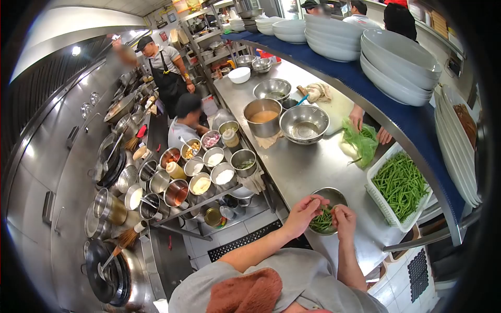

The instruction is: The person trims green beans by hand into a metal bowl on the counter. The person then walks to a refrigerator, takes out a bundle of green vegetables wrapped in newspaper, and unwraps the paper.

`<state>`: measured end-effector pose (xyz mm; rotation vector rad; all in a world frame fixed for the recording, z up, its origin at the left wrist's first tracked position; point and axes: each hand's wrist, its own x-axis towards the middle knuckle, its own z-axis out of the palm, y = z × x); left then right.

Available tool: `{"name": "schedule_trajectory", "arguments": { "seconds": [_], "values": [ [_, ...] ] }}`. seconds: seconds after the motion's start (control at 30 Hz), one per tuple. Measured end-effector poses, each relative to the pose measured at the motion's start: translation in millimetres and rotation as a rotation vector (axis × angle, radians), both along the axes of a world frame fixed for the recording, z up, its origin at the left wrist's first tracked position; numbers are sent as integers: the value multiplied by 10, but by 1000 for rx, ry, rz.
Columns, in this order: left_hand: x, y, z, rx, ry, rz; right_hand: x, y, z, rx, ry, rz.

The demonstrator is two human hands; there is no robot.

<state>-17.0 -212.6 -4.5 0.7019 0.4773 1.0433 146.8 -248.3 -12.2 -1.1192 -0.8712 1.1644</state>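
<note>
My left hand [304, 213] is closed in a pinch above the near rim area of a steel bowl [334, 195]. Opposite it, my right hand [344, 221] is also pinched, at the bowl's right side. A thin green bean seems to span the fingertips, though it is small and partly covered. Green bean pieces [322, 223] lie inside the bowl. To the right, a white plastic basket [383, 199] is heaped with long green beans [400, 185].
Across the counter [292, 161], another person's hands [357, 117] touch a green plastic bag [360, 143]. A perforated steel bowl [304, 125] and a pot of brownish liquid [262, 117] stand farther back. Stacked white bowls [396, 68] fill the overhead shelf. Sauce containers [200, 183] are at left.
</note>
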Motion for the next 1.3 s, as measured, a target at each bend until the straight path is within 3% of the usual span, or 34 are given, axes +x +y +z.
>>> {"name": "schedule_trajectory", "arguments": {
  "seconds": [0.03, 0.1, 0.13, 0.2, 0.33, 0.37, 0.43, 0.5, 0.57, 0.77, 0.93, 1.0, 1.1, 1.23, 1.3],
  "values": [
    [-17, 0, 3, -45, -57, -13, 49, 0, -19, -2, -3, 9],
    [-42, 4, 26, -89, -134, -49, 157, 55, -38, 149, -512, 22],
    [-51, 10, 48, -134, -207, -96, 189, 84, -6, 155, -516, 30],
    [-55, -36, 109, -220, -215, -130, 250, 86, 87, 148, -1236, 218],
    [-139, -36, 23, -340, -218, -357, 281, 167, -33, 301, -1465, 332],
    [-148, -61, -7, -338, -231, -337, 261, 184, -66, 177, -1547, 427],
    [-143, -131, 7, -163, 164, -235, 276, 271, -227, 57, -1638, 546],
    [-181, -142, 10, -97, 166, -239, 340, 366, -387, 95, -1703, 595],
    [-178, -176, 60, 94, 504, -137, 342, 336, -343, 149, -1712, 608],
    [-248, -140, -19, 486, 862, 6, 261, 330, -311, 42, -1671, 586],
    [-403, -97, -106, 502, 920, 14, 488, 470, -444, 189, -1356, 417],
    [-417, -84, -129, 447, 908, -4, 511, 453, -245, 217, -1299, 368],
    [-381, -17, -91, 448, 1008, -18, 541, 482, -126, 102, -1148, 355],
    [-196, 78, -179, 548, 1030, -14, 559, 467, -217, 296, -1044, 210],
    [-78, 119, -230, 611, 1017, 23, 504, 384, -154, 197, -901, 198]
  ]
}}
